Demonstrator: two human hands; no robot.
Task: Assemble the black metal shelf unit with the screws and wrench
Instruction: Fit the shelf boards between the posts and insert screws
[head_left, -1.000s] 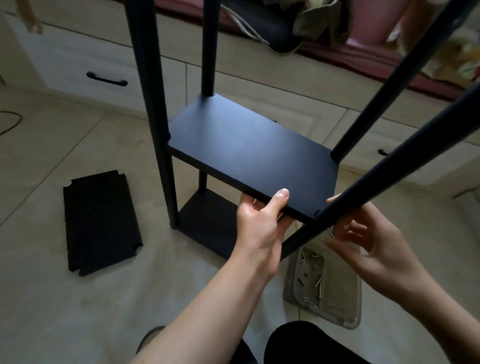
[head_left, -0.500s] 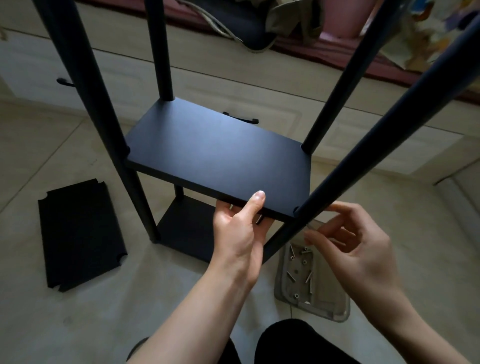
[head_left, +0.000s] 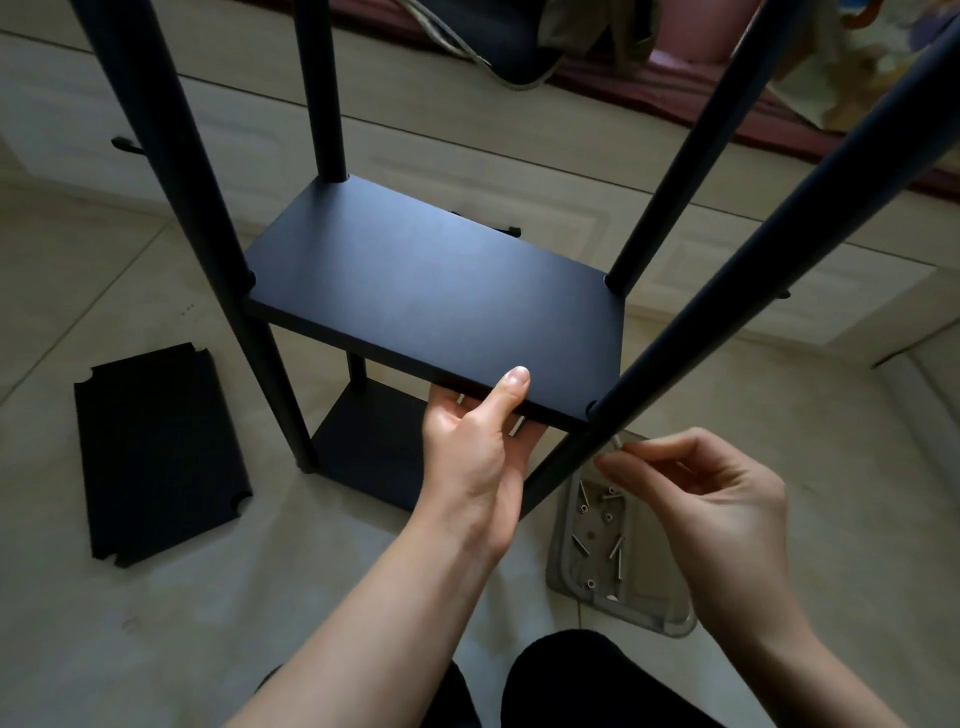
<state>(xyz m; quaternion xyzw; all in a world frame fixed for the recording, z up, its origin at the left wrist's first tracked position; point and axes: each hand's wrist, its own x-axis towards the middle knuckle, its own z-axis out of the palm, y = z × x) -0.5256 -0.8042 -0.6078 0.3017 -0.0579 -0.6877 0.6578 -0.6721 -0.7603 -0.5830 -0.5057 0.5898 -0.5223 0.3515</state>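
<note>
Noted spare panel (head_left: 156, 457) flat on the floor, far left, well apart from the frame. Not in play.

Found shelf unit standing upright on four poles, lower shelf (head_left: 374, 447) down near the floor, middle shelf (head_left: 431, 301) seated between the poles, roughly level.

Saw left hand (head_left: 478, 447) gripping the middle shelf at its front edge, right of centre: thumb flat on top, fingers curled underneath. Spotted two small silver bits poking out between those fingers, probably spare screws, too small to confirm. Judged as a steadying grip, holding the board at height.

Key relation: front right pole (head_left: 727, 270) crossed the shelf's near right corner just right of the left hand. Caught right hand (head_left: 701, 493) pinching a single screw (head_left: 616, 441) between thumb and fingertips, just beside that pole and slightly below the corner. So joint lay up and left of the pinch, close. Screw's long axis pointed up and leftward, toward the pole. Couldn't see the hole in the pole from here; hidden on the outer side.

Judged next move: line the screw's axis square to the pole, push through into the shelf corner. Right hand clearly the nearer one; left stuck with support duty.

Found clear tray (head_left: 670, 618) on the floor under the right hand, more loose screws (head_left: 597, 519) inside. Saw no wrench anywhere.
</note>
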